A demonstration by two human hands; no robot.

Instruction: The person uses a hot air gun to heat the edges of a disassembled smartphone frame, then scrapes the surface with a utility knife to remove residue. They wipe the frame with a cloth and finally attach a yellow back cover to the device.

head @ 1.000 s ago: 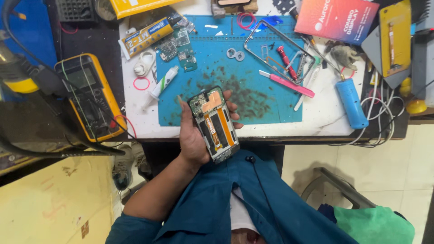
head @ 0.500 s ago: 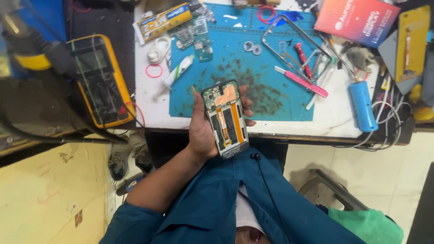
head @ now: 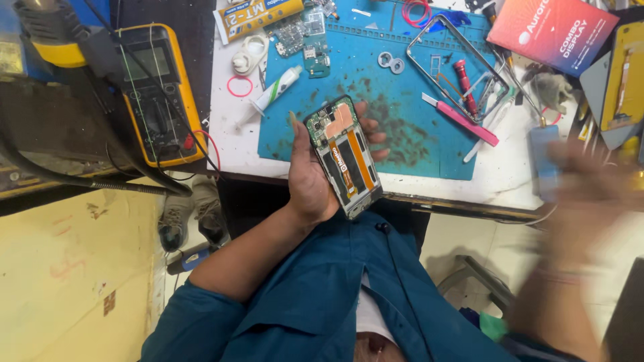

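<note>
I see the opened phone [head: 344,155], its back off and its orange and copper innards showing, held face-down in my left hand [head: 314,175] just over the near edge of the bench [head: 231,144], fingers wrapped round its sides. My right hand [head: 582,201] is a blur at the bench's right near corner, beside a blue cylinder [head: 545,161], and I cannot tell how its grip stands. Beyond the phone lie the blue mat [head: 402,121], a pink tool [head: 460,118] and a yellow multimeter [head: 158,94] at the left.

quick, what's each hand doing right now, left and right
left hand: closed around an opened phone, back cover off, near the blue mat.
right hand: blurred with motion; cannot tell if it holds anything.
</note>
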